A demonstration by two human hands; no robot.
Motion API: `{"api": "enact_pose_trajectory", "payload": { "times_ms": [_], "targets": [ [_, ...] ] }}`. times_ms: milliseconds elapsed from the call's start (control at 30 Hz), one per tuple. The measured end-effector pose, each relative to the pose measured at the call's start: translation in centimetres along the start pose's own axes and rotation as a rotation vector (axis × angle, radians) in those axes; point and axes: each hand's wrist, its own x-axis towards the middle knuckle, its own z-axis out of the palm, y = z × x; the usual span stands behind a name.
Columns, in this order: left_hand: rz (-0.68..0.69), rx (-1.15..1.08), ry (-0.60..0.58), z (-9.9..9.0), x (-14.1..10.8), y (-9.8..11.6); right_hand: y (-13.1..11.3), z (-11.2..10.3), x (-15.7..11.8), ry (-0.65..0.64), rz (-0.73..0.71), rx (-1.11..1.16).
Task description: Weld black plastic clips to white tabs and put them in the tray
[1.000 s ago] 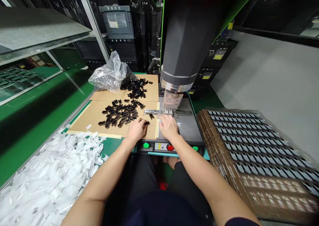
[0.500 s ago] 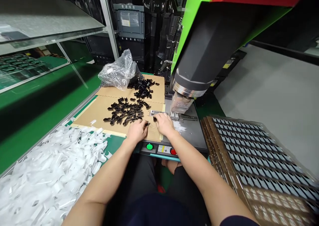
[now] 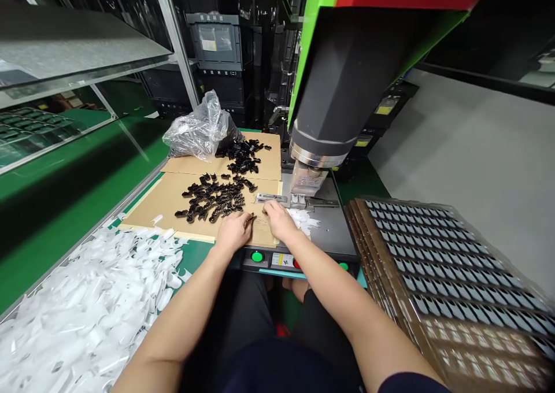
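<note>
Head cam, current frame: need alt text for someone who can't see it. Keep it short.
A seated person's left hand and right hand meet over a small black part at the edge of a cardboard sheet strewn with black parts, in front of a press head. White plastic scraps lie left, stacked trays right.

Green bench (image 3: 69,202), metal shelf (image 3: 73,46), stacked crates (image 3: 214,40)

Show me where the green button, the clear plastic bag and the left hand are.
green button (image 3: 257,256): head view, centre of its cap.
clear plastic bag (image 3: 197,130): head view, crumpled middle.
left hand (image 3: 233,232): head view, back of hand.
</note>
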Motion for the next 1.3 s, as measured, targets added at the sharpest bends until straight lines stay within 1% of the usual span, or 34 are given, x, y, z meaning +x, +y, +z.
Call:
{"api": "enact_pose_trajectory", "payload": {
  "times_ms": [100,200,300,367,467,567,633,767,867,933,967,1033,1067,1133,1167,1233,1267,1300],
  "targets": [
    [-0.007,-0.064,0.026,0.0,-0.3,-0.1,0.6,-0.5,-1.6,0.113,0.004,0.124],
    [-0.001,-0.176,0.06,0.1,-0.3,0.5,2.7,-1.5,-3.8,0.292,0.054,0.215],
    [0.067,-0.265,0.11,0.2,1.3,2.7,5.7,-2.9,-5.4,0.482,0.201,0.216],
    [0.135,-0.285,0.133,0.5,3.2,5.0,7.4,-3.6,-5.6,0.546,0.288,0.192],
    [0.177,-0.234,0.11,1.3,6.6,8.6,8.7,-4.1,-5.0,0.535,0.329,0.151],
    [0.169,-0.121,0.06,2.0,9.0,11.1,8.6,-4.0,-4.4,0.456,0.31,0.09],
    [0.191,-0.057,0.04,2.5,9.7,11.9,8.2,-4.1,-4.4,0.391,0.304,0.008],
    [0.246,0.011,0.004,2.7,9.7,12.3,7.6,-4.6,-4.7,0.314,0.302,-0.175],
    [0.249,0.014,-0.028,2.4,9.7,12.5,7.5,-5.1,-4.5,0.281,0.31,-0.193],
    [0.25,-0.018,-0.053,2.0,9.6,12.3,7.5,-5.5,-4.6,0.293,0.319,-0.137],
    [0.249,-0.051,-0.061,1.7,9.3,12.0,7.6,-5.7,-5.1,0.318,0.32,-0.093],
    [0.238,-0.149,-0.059,1.1,8.3,10.7,8.0,-6.1,-6.9,0.397,0.308,-0.005],
    [0.233,-0.201,-0.051,0.8,7.5,9.6,8.3,-6.3,-8.5,0.434,0.294,0.026],
    [0.24,-0.268,-0.055,0.4,5.2,6.9,9.0,-6.6,-12.6,0.467,0.269,0.043],
    [0.273,-0.264,-0.095,0.3,3.9,5.4,9.5,-6.8,-15.0,0.459,0.269,0.032],
    [0.352,-0.2,-0.224,0.4,1.4,2.5,10.3,-6.9,-19.6,0.407,0.311,-0.002],
    [0.379,-0.156,-0.285,0.5,0.3,1.3,10.7,-6.9,-21.6,0.367,0.336,-0.012],
    [0.392,-0.107,-0.316,0.7,-0.6,0.4,11.0,-6.8,-23.3,0.324,0.361,-0.02]
  ]
}}
